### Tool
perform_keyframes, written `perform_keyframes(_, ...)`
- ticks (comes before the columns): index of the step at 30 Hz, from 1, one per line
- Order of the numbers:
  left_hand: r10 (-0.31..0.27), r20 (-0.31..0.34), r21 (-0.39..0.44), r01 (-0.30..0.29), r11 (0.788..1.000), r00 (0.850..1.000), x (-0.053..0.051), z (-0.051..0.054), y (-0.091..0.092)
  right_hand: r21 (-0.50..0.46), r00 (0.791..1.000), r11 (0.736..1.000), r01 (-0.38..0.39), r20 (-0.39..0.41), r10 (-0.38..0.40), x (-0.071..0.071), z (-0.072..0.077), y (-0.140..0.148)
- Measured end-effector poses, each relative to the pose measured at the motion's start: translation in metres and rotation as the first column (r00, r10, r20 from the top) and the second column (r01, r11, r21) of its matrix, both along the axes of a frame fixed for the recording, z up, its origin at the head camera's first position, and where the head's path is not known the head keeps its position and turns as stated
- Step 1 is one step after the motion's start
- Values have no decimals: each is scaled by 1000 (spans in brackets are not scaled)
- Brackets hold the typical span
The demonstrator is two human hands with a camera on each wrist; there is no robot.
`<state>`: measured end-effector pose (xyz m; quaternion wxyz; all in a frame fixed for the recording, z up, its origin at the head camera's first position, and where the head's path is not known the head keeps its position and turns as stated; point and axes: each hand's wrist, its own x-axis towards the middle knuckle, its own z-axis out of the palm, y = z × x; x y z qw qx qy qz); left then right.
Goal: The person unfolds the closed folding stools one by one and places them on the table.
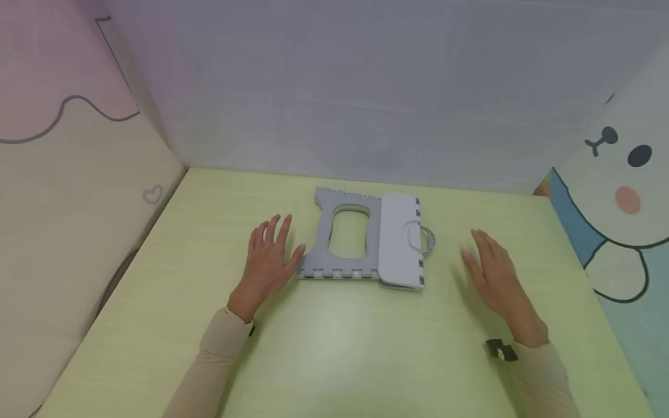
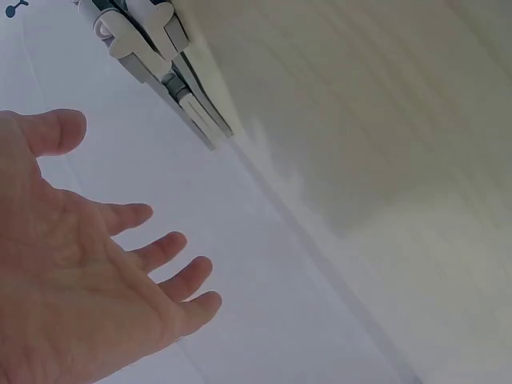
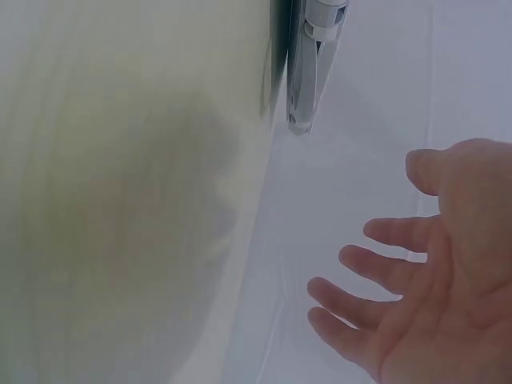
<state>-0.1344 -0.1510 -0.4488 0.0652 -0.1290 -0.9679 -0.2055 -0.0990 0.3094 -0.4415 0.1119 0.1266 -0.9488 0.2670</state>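
A folded grey and white plastic piece, like a folding stool (image 1: 342,265), lies flat on the table, with an oval hole in its grey part, a white panel on the right and a ring handle at its right edge. My left hand (image 1: 265,264) is just left of it, fingers spread, holding nothing; whether the thumb touches its corner I cannot tell. Off to its right my right hand (image 1: 493,276) hovers apart from it, fingers extended. Both wrist views show empty palms, the left hand (image 2: 88,264) and the right hand (image 3: 448,280), with part of the stool (image 2: 172,68) at the top.
The pale yellow table (image 1: 334,348) reaches a plain light wall covering (image 1: 355,104) at the back. Printed coverings stand at both sides, a cartoon face (image 1: 627,174) on the right one and a small heart on the left one.
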Motion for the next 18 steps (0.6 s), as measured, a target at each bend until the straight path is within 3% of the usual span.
perform_keyframes(8,0,-36,72,2,997,999,-1,1,3,-54,999,998,22,-42,-24,0,-1,-6)
perform_keyframes(18,-36,-1,62,36,997,999,2,-2,16,-86,987,996,19,-159,-33,-9,-5,-15)
